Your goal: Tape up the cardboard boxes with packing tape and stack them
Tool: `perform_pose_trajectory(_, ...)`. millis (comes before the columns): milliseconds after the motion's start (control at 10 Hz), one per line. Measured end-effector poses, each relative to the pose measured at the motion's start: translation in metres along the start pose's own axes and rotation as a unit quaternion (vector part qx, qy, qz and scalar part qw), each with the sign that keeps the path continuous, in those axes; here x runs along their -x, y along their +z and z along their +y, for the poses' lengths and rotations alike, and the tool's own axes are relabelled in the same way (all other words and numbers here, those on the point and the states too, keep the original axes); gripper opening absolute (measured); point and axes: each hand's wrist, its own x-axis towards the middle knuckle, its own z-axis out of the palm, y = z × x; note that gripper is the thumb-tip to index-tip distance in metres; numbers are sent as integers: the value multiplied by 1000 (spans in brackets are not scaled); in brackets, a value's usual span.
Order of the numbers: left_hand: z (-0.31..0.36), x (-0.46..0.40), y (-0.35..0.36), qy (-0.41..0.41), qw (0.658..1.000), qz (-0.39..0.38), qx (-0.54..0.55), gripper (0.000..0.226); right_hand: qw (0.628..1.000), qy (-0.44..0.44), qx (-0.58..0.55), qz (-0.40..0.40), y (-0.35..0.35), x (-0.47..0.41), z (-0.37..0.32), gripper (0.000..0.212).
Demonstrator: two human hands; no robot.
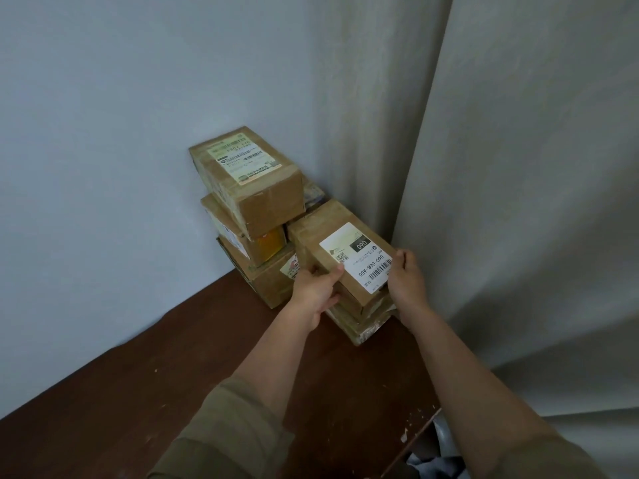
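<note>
A small cardboard box [332,229] with a white shipping label lies on top of a low pile of boxes [363,326] on a dark brown table [173,357]. My left hand [316,292] grips its near left corner, thumb on the top face. On the box's near right edge my right hand [406,274] holds on with curled fingers. Left of it stands a taller stack: a taped box with a green-white label [249,174] on top, a box with a yellow side [242,233] under it, and a larger box [266,281] at the bottom.
The stacks sit in the corner against a pale blue wall [121,133]. A grey curtain [501,167] hangs just right of the boxes. The table's right edge [415,437] runs near my right arm, with cloth below it.
</note>
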Motion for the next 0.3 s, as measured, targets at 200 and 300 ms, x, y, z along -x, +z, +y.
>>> perform_pose_trajectory(200, 2, 9, -8, -14, 999, 7, -30, 47, 995, -15, 32, 93, 2, 2, 0, 41)
perform_pose_trajectory(300, 4, 15, -19, -23, 999, 16, -34, 39, 982, -61, 69, 164, 3, 15, -17, 34)
